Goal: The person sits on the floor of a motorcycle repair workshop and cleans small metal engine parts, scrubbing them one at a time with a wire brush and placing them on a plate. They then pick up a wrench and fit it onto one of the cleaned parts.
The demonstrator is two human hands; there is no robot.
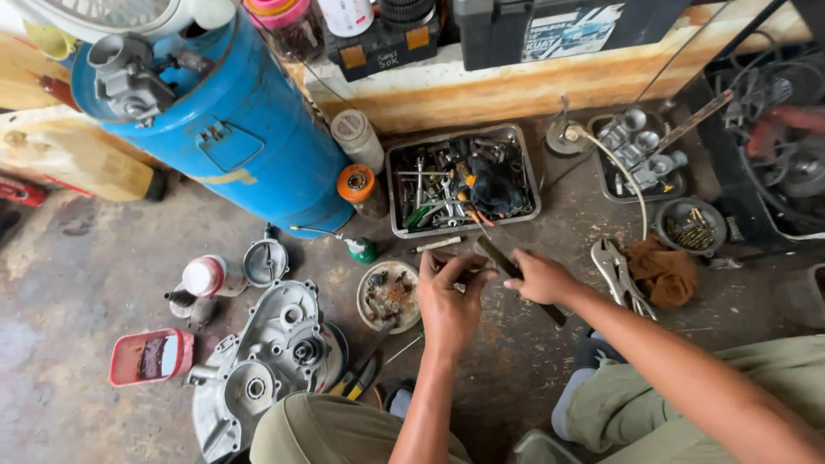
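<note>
My left hand [449, 299] is closed around a small part pinched between thumb and fingers; the part itself is mostly hidden. My right hand [541, 277] grips a long dark flat file [497, 256], whose tip rests against what the left hand holds. Both hands hover over the stained concrete floor, just in front of a grey metal tray of tools [531, 204]. A small round dish of rusty bits [388, 296] lies just left of my left hand.
A blue drum [249, 137] stands at the left. A silver engine cover [266, 361], a red dish [151, 357], locking pliers [615, 273], a brown rag [663, 271] and a bowl of screws [691, 227] lie around. My knees are at the bottom.
</note>
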